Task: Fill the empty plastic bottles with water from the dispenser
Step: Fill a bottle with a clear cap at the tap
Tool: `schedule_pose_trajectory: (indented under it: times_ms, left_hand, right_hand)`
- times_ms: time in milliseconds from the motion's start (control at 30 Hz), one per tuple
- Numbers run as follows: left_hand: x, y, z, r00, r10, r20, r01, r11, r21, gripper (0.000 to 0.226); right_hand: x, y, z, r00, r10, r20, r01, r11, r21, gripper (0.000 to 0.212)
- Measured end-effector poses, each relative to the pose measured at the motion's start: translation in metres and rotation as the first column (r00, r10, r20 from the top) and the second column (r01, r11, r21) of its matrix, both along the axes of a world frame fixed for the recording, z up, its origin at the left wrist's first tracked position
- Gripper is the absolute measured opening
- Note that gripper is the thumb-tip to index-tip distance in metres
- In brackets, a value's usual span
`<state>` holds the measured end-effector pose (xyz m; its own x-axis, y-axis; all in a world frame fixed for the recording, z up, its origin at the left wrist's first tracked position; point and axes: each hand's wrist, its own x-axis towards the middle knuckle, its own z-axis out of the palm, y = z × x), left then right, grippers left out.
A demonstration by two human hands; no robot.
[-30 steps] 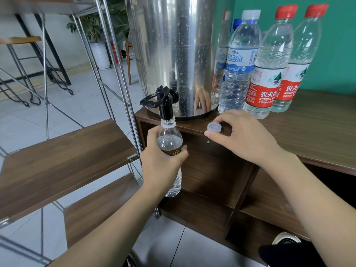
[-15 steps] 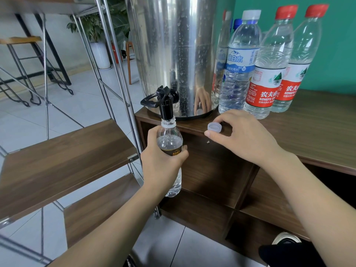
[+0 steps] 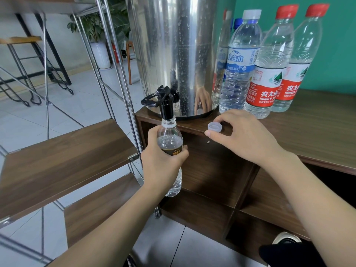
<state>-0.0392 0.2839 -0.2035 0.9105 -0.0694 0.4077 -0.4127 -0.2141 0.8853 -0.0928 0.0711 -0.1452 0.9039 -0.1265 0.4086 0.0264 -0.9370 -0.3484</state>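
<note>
My left hand (image 3: 162, 160) grips a clear plastic bottle (image 3: 170, 139) with a dark label, its open mouth right under the black tap (image 3: 163, 102) of the steel dispenser (image 3: 179, 51). The bottle holds water up to about its shoulder. My right hand (image 3: 242, 135) pinches the bottle's pale cap (image 3: 215, 126) between thumb and fingers, at the front edge of the wooden cabinet top (image 3: 317, 128).
Several capped water bottles stand right of the dispenser: one with a blue label (image 3: 239, 62), two with red labels (image 3: 269, 74). A metal-framed rack with wooden shelves (image 3: 63, 158) stands close on the left. Open cabinet compartments (image 3: 215, 170) lie below.
</note>
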Motion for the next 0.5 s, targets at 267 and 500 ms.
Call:
schedule_pose_trajectory:
  times_ms: [267,500]
  left_hand:
    - [0.0005,-0.0001,-0.0005,1.000,-0.002,0.001,0.002,1.000,-0.012,0.062]
    - [0.0009,-0.0005,-0.0011,1.000,-0.005,-0.001,0.005,1.000,-0.018,0.062]
  right_hand:
    - [0.0006,-0.0001,-0.0009,1.000,0.002,-0.001,-0.002,1.000,0.004,0.046]
    - [0.0012,-0.0005,-0.0016,1.000,0.003,0.007,-0.003,1.000,-0.002,0.046]
